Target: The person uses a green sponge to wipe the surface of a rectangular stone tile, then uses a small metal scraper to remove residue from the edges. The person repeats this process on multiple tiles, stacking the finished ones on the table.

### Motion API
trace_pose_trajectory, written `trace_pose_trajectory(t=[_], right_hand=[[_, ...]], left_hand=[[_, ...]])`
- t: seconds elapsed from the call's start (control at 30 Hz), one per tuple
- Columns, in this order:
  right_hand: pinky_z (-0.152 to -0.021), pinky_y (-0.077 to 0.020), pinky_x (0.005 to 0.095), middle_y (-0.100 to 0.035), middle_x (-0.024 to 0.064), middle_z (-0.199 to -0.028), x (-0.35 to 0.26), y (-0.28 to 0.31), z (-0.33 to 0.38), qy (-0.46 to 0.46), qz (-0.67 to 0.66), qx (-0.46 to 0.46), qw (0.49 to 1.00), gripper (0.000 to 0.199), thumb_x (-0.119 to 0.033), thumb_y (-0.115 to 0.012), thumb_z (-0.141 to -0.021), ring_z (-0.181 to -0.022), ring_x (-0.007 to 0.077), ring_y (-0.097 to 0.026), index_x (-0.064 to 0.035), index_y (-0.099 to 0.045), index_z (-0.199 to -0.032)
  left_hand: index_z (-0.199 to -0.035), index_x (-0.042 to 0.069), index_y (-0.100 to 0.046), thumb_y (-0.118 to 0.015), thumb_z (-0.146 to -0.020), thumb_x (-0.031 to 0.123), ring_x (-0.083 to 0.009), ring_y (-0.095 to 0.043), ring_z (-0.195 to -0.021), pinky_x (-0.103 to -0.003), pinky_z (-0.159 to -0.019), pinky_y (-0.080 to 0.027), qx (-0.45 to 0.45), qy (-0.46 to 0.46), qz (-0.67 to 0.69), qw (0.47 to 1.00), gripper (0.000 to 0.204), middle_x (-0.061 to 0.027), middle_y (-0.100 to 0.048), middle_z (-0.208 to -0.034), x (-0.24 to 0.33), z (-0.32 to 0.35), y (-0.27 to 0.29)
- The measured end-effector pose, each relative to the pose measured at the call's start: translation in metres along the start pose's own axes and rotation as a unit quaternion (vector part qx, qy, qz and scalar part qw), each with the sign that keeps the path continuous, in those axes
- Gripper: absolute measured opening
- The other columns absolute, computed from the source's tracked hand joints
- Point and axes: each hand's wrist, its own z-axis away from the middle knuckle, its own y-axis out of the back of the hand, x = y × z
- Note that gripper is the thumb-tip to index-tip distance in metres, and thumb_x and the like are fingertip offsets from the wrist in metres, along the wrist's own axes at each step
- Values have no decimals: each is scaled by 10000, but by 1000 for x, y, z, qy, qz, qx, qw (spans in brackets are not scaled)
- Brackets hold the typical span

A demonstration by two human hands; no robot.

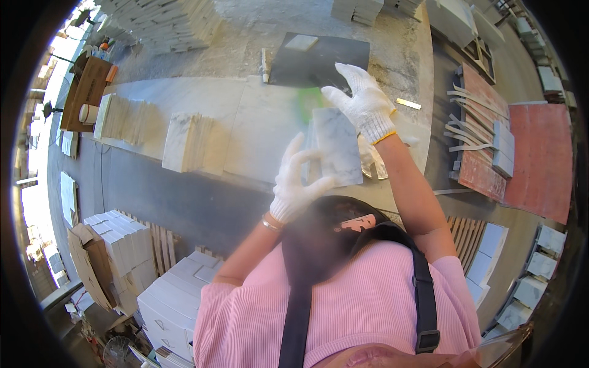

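While left hand pinches the tile edge, right hand hovers spread above; inspection step, next needs steady two-handed support.

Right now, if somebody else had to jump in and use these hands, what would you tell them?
Left hand: gloved, grip on the lower left edge of the white marble tile, held up over the pale stone bench.
Right hand: gloved, open, fingers spread at the tile's top right corner.
Nearby: rows of tiles on edge on the bench to the left, a dark slab beyond.
Done: one tile is lifted.
Left: it is not yet set down anywhere.
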Motion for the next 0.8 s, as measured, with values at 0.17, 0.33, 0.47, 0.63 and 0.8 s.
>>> trace_pose_trajectory(t=[0.17,0.33,0.47,0.63,0.8], right_hand=[[-1150,-413,447,-536,196,-1515,-2,-21,11,2,32,-23,999,652,-447,-696,-908,-1386,385,-499,-98,-595,-1449],[-1121,-444,454,-541,152,-1525,41,-4,4,-72,109,19,991,572,-364,-663,-933,-1344,343,-545,-98,-604,-1436],[-1015,-507,373,-675,80,-1363,56,22,30,-102,-7,32,994,495,-310,-682,-945,-1165,244,-666,-86,-644,-1385],[-725,-508,269,-728,32,-1043,41,33,87,-214,-252,-100,939,389,-292,-670,-993,-860,109,-652,-52,-698,-1298],[-637,-499,235,-671,17,-944,25,34,120,-173,-241,-151,943,329,-274,-679,-1008,-785,69,-616,2,-721,-1182]], left_hand=[[-1307,97,-621,-882,-740,257,-401,-361,-1520,-485,-1215,-332,1,-10,2,1000,645,-287,-340,-1633,-1,-1,1],[-1289,90,-650,-887,-769,311,-438,-397,-1488,-477,-1184,-376,7,-28,4,1000,612,-323,-377,-1598,-6,0,0],[-1299,78,-653,-881,-781,316,-409,-409,-1488,-465,-1190,-370,-5,-15,31,999,613,-300,-382,-1608,-11,1,2],[-1314,85,-702,-681,-945,108,-325,-441,-1468,-411,-1197,-355,-26,20,138,990,371,-223,-443,-1594,-17,1,11],[-1327,88,-695,-669,-945,107,-301,-442,-1469,-395,-1186,-369,-43,44,153,986,383,-204,-446,-1599,-19,0,14]])
